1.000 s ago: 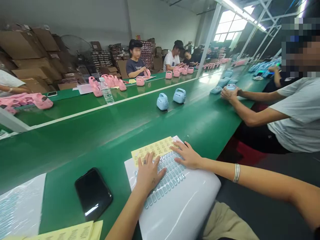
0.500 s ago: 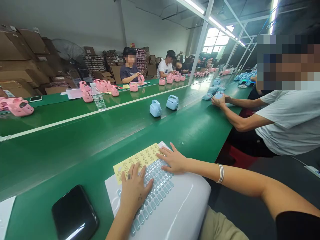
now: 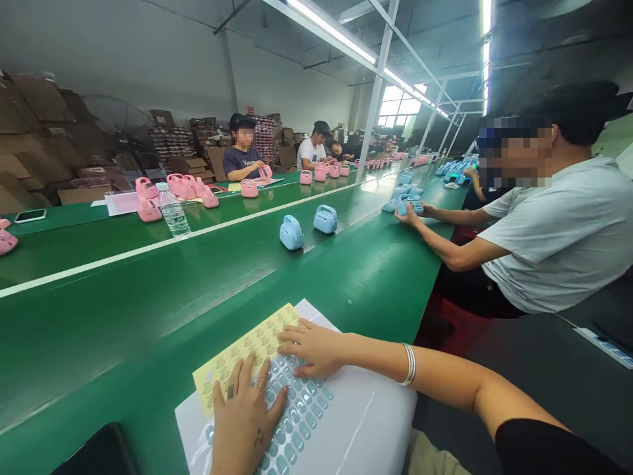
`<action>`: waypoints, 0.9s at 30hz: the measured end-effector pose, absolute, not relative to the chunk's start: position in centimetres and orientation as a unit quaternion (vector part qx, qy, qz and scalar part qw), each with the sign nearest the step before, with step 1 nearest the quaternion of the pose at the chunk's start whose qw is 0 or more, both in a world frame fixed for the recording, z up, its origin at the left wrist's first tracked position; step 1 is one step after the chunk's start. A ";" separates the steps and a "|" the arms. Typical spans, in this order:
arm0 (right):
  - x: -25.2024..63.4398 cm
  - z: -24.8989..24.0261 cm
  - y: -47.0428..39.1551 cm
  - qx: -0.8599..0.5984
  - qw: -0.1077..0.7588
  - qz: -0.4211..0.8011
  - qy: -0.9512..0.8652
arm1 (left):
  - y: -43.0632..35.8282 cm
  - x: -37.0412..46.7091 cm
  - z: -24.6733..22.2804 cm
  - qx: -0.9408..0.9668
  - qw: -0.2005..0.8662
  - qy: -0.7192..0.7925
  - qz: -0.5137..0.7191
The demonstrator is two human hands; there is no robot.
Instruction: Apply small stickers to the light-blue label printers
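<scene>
My left hand [image 3: 244,412] lies with its fingers spread over a sheet of blue-grey, rounded stickers [image 3: 295,421] and the lower edge of a yellow label sheet [image 3: 247,346]. Small dark print runs in rows on the yellow sheet. My right hand [image 3: 319,348], palm down with fingers stretched out, rests on the upper right end of both sheets. Under them is a glossy white sheet [image 3: 363,422] that curves down at the table's near edge. Neither hand grips anything. Parts of both sheets are hidden beneath my fingers.
Two light blue handled cases [image 3: 291,233] stand ahead on the green table [image 3: 198,297]. A black phone-like device [image 3: 99,455] lies at the lower left. Beyond are a water bottle [image 3: 174,212] and several pink cases [image 3: 148,198]. At right, a co-worker [image 3: 558,218] handles blue pieces.
The view has tilted up and turned right, so the table things sit further left. Both my hands stay spread on the sheets. The co-worker at right has turned the blue piece in their hands.
</scene>
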State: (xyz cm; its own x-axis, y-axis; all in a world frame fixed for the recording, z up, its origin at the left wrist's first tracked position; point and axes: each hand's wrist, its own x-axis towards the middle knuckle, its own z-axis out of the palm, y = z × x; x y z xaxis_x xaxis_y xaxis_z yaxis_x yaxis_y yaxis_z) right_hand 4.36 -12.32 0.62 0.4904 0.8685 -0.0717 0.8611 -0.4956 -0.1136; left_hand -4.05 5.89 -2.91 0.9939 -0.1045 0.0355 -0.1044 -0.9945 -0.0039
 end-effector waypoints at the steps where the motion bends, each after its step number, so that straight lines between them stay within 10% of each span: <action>1: 4.4 0.1 -12.7 -0.856 0.052 0.072 -0.509 | 5.9 -4.0 -2.9 -0.998 0.002 0.054 -0.016; 14: 5.1 -0.4 -13.0 -0.852 0.086 0.030 -0.516 | 6.4 -3.9 -3.9 -0.998 -0.018 0.057 0.029; 27: 28.1 9.3 -10.0 -0.980 0.103 -0.122 -0.116 | 6.1 -3.7 -1.9 -0.994 -0.057 0.046 0.082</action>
State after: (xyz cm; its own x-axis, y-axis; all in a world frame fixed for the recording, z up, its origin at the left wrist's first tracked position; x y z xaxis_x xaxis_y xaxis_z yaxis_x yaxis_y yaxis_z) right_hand 28.07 -10.01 9.28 0.9432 0.2026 0.2632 0.2528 -0.9519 -0.1734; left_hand -3.69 6.05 -1.85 0.9823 -0.1005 -0.1582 -0.0816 -0.9892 0.1216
